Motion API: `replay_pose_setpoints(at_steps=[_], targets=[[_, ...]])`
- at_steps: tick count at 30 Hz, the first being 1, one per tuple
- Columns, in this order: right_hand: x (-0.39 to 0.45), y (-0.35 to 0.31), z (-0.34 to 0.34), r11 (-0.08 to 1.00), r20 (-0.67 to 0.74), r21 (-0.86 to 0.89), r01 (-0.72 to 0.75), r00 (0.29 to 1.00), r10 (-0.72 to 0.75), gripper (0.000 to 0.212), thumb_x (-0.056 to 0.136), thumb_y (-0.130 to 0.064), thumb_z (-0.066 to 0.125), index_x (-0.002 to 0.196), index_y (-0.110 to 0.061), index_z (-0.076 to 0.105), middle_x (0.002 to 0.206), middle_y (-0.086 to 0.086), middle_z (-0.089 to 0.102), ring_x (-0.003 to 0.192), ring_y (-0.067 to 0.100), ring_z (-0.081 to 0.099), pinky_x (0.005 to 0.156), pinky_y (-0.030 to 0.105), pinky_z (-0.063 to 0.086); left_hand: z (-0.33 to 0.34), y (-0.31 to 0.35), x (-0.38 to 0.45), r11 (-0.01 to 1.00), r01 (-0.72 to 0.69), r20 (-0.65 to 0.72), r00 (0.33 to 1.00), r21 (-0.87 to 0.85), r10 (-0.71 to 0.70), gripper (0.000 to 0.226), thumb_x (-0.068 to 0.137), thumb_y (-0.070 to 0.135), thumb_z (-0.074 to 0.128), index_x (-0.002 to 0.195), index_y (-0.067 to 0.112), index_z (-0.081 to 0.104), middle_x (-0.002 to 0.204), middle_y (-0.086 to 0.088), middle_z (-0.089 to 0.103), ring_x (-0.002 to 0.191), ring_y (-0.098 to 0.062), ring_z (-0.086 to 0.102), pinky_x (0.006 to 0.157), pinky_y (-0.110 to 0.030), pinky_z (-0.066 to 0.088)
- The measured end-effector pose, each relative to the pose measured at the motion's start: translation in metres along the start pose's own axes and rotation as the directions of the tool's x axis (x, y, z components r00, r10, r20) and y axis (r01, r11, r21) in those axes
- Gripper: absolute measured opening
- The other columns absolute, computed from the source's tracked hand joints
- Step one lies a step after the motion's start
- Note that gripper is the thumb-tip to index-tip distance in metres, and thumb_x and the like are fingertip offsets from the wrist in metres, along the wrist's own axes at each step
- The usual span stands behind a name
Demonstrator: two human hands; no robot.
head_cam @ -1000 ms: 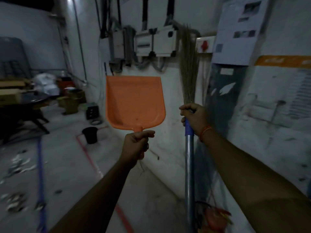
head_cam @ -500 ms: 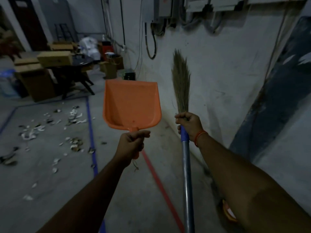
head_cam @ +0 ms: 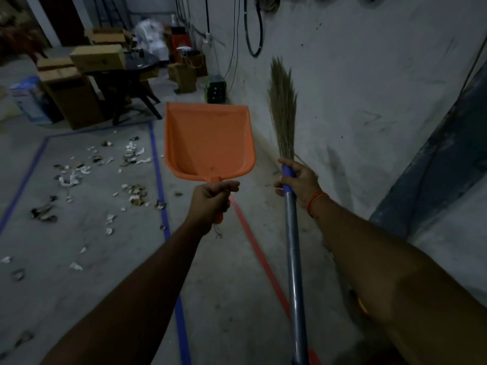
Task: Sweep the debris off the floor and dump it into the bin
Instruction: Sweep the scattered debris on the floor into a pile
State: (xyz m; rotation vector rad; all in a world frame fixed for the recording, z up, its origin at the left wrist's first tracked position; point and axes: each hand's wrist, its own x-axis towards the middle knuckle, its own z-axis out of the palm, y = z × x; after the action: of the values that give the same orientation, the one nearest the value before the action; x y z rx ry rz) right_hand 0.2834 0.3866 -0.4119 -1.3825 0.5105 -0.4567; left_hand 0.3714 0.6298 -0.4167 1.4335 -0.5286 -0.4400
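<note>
My left hand (head_cam: 210, 202) grips the handle of an orange dustpan (head_cam: 209, 140), held upright in front of me with its empty scoop facing me. My right hand (head_cam: 299, 181) grips a broom (head_cam: 283, 109) at the blue collar where the straw bristles meet the grey metal pole; the bristles point up. Debris (head_cam: 101, 177) of torn white and brown scraps lies scattered on the concrete floor to the left, inside a rectangle of blue tape (head_cam: 158, 164). No bin shows in this frame.
A grey wall (head_cam: 369, 75) runs along the right with cables hanging. Cardboard boxes (head_cam: 79, 83), a dark round table (head_cam: 131, 69) and bags crowd the far left corner. A red tape line (head_cam: 253, 241) crosses the floor beside the blue one.
The view has swung left and down from the wall panels to the floor, bringing the debris patch into sight. Both hands keep the same hold on dustpan and broom.
</note>
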Motion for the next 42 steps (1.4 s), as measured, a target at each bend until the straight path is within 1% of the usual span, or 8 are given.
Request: replay_pose_setpoints(at_steps=[7, 14, 18, 25, 29, 32, 37, 42], targets=[[-0.039, 0.054, 0.003, 0.996, 0.006, 0.017, -0.088, 0.996, 0.088, 0.030, 0.085, 0.012, 0.061, 0.108, -0.005, 0.067, 0.098, 0.022, 0.063, 0.068, 0.025, 0.066, 0.064, 0.031, 0.059, 0.001, -0.019, -0.005, 0.999, 0.044, -0.022, 0.999, 0.014, -0.044, 0.032, 0.099, -0.004, 0.046, 0.110, 0.008, 0.074, 0.097, -0.008, 0.073, 0.056, -0.014, 0.051, 0.052, -0.029, 0.034], [-0.094, 0.115, 0.000, 0.973, -0.009, 0.025, -0.231, 0.973, 0.231, 0.026, 0.083, 0.015, 0.060, 0.102, -0.001, 0.065, 0.089, 0.017, 0.062, 0.068, 0.028, 0.063, 0.065, 0.037, 0.058, 0.003, -0.039, -0.024, 0.993, 0.112, -0.041, 0.993, 0.046, -0.110, 0.034, 0.099, -0.003, 0.046, 0.108, 0.011, 0.075, 0.099, -0.010, 0.074, 0.058, -0.014, 0.055, 0.050, -0.031, 0.039], [-0.116, 0.140, -0.005, 0.934, -0.048, -0.148, -0.326, 0.945, 0.322, 0.040, 0.076, 0.015, 0.062, 0.106, -0.010, 0.067, 0.108, 0.008, 0.062, 0.075, 0.028, 0.063, 0.055, 0.032, 0.056, 0.004, -0.051, -0.037, 0.989, 0.137, -0.066, 0.989, 0.048, -0.134, 0.035, 0.099, -0.005, 0.044, 0.107, 0.012, 0.074, 0.099, -0.009, 0.073, 0.059, -0.013, 0.056, 0.048, -0.027, 0.041], [-0.102, 0.157, -0.015, 0.880, -0.050, -0.304, -0.364, 0.929, 0.367, 0.044, 0.074, 0.016, 0.056, 0.105, -0.014, 0.066, 0.091, 0.017, 0.064, 0.058, 0.026, 0.058, 0.065, 0.043, 0.057, -0.001, -0.079, -0.058, 0.979, 0.204, -0.116, 0.973, 0.022, -0.200, 0.035, 0.097, -0.009, 0.044, 0.109, 0.008, 0.073, 0.097, -0.009, 0.073, 0.056, -0.010, 0.055, 0.051, -0.023, 0.045], [-0.083, 0.145, -0.010, 0.907, 0.012, -0.191, -0.377, 0.923, 0.386, 0.049, 0.077, 0.018, 0.060, 0.118, -0.007, 0.060, 0.098, 0.016, 0.057, 0.064, 0.027, 0.057, 0.059, 0.035, 0.058, -0.005, -0.089, -0.066, 0.970, 0.241, -0.151, 0.959, 0.002, -0.238, 0.038, 0.097, -0.008, 0.045, 0.104, 0.014, 0.075, 0.095, -0.007, 0.073, 0.054, -0.009, 0.053, 0.048, -0.021, 0.042], [-0.078, 0.141, -0.006, 0.853, 0.188, 0.018, -0.521, 0.840, 0.509, 0.058, 0.079, 0.021, 0.057, 0.127, -0.011, 0.050, 0.088, 0.013, 0.055, 0.063, 0.024, 0.060, 0.053, 0.031, 0.055, -0.008, -0.095, -0.071, 0.967, 0.253, -0.179, 0.952, -0.001, -0.250, 0.037, 0.097, -0.008, 0.045, 0.104, 0.013, 0.075, 0.095, -0.008, 0.072, 0.054, -0.009, 0.052, 0.048, -0.022, 0.041], [-0.077, 0.150, -0.003, 0.819, 0.187, -0.164, -0.550, 0.798, 0.573, 0.053, 0.083, 0.018, 0.052, 0.131, -0.005, 0.050, 0.083, 0.017, 0.057, 0.061, 0.025, 0.055, 0.048, 0.030, 0.052, -0.011, -0.100, -0.075, 0.965, 0.263, -0.221, 0.940, -0.010, -0.258, 0.035, 0.097, -0.008, 0.045, 0.107, 0.009, 0.073, 0.096, -0.009, 0.072, 0.053, -0.010, 0.052, 0.047, -0.023, 0.040], [-0.061, 0.144, -0.005, 0.804, 0.190, -0.119, -0.582, 0.782, 0.594, 0.049, 0.087, 0.014, 0.052, 0.131, -0.007, 0.048, 0.083, 0.020, 0.060, 0.058, 0.023, 0.060, 0.048, 0.028, 0.052, -0.011, -0.100, -0.079, 0.951, 0.310, -0.255, 0.918, -0.010, -0.302, 0.033, 0.098, -0.007, 0.044, 0.113, 0.005, 0.072, 0.098, -0.010, 0.072, 0.055, -0.011, 0.053, 0.043, -0.021, 0.038]])
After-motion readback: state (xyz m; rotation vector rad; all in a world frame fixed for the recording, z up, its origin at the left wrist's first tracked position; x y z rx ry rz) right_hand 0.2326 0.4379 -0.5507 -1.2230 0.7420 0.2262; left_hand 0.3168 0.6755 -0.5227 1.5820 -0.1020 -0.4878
